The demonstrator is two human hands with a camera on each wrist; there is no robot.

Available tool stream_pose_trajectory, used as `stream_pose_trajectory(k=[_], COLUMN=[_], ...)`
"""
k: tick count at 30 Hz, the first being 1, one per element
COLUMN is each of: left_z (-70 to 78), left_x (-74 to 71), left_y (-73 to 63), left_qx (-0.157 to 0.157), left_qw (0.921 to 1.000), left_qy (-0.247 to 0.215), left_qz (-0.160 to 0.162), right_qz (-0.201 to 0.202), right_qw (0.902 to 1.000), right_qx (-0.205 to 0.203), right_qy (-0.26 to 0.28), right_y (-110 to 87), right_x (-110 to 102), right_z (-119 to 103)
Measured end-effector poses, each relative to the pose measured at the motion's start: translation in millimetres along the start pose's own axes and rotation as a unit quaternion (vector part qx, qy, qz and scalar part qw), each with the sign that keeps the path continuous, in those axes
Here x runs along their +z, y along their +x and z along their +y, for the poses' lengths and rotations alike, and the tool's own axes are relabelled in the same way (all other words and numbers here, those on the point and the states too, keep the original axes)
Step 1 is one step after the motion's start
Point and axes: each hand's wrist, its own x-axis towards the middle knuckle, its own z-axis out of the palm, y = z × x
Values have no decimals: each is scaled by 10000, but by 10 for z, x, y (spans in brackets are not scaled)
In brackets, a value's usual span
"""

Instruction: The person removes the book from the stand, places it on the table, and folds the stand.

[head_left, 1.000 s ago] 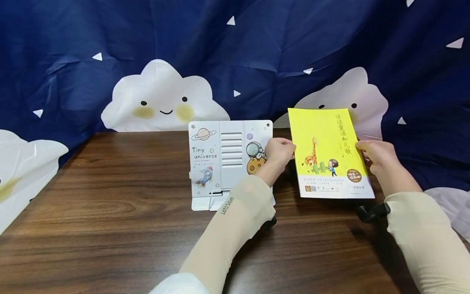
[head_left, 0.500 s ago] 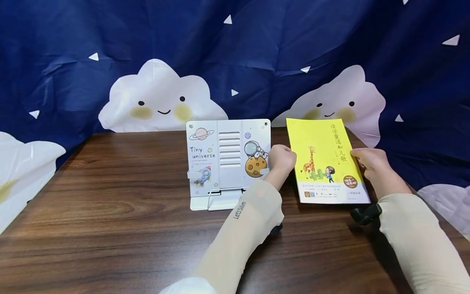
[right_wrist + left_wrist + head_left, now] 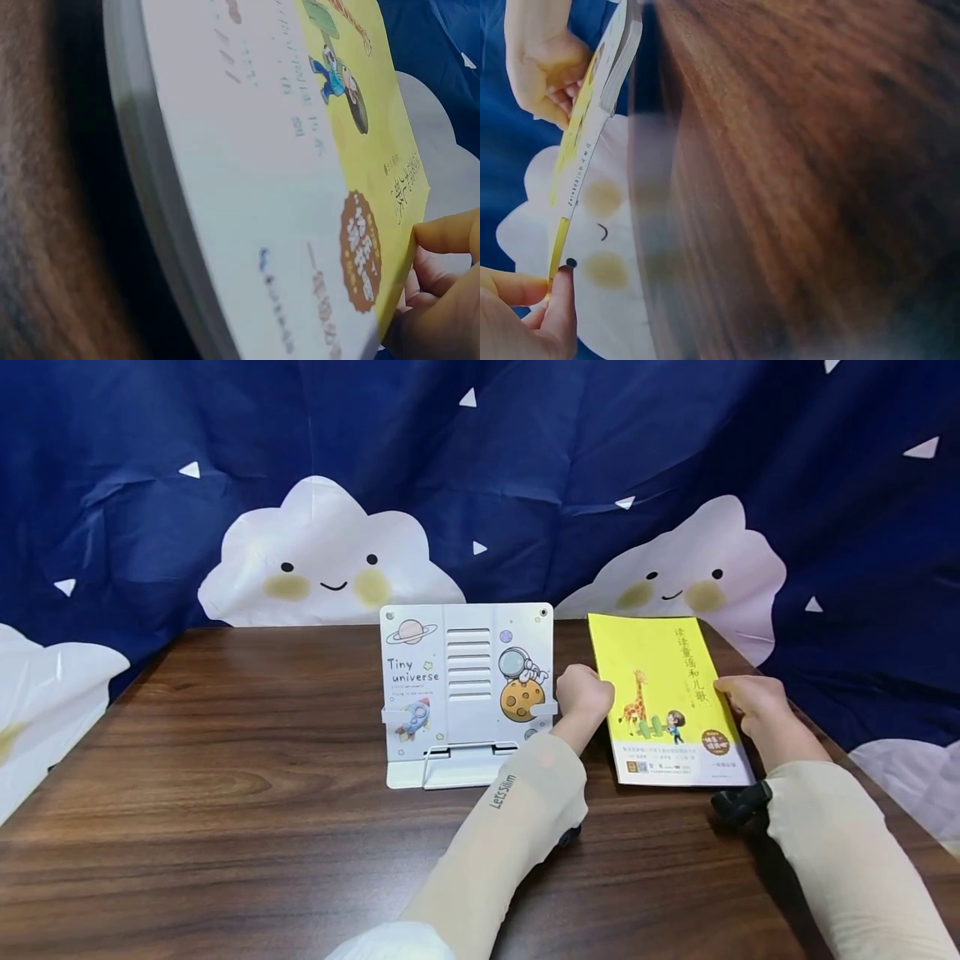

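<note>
A yellow children's book (image 3: 652,660) with a giraffe and a child on its cover is held at the right side of the table. My left hand (image 3: 585,697) pinches its left edge, thumb and fingers on the spine in the left wrist view (image 3: 532,315). On the opposite edge, my right hand (image 3: 761,706) grips the book between thumb and curled fingers, seen closely in the right wrist view (image 3: 450,285). A dark gap shows between the book's lower edge and the table there. To the left of my left hand stands a white book stand (image 3: 472,727) with space drawings.
The brown wooden table (image 3: 225,793) stretches out to the left and front. Behind it hangs a dark blue curtain (image 3: 525,460) with white clouds and triangles. The stand's wire support and small side clips stick out in front.
Both hands have lowered the book towards the table, and its cover appears more tilted back. My left hand has shifted slightly right, away from the stand, which has stayed in place.
</note>
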Motion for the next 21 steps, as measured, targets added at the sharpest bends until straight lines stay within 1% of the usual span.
stream_pose_trajectory(k=[1, 4, 7, 8, 12, 21], left_z=[-5, -17, -27, -31, -52, -118], left_x=[6, 19, 36, 41, 70, 125], left_y=[0, -3, -10, -12, -13, 11], left_qx=[-14, -45, -24, -4, -24, -264], left_qw=[10000, 9999, 9999, 9999, 9999, 9986], left_qy=[0, -76, -113, -134, -152, -425], left_qz=[-3, -46, -50, -65, -78, -170], right_qz=[95, 134, 80, -20, -75, -113], right_qw=[10000, 9997, 9999, 9999, 9999, 9980], right_qx=[27, 11, -3, -46, -11, 67], right_qy=[3, -190, -132, -137, -78, -615], right_y=[9, 31, 39, 39, 36, 22], right_x=[6, 14, 9, 2, -4, 24], right_z=[11, 33, 46, 51, 80, 137])
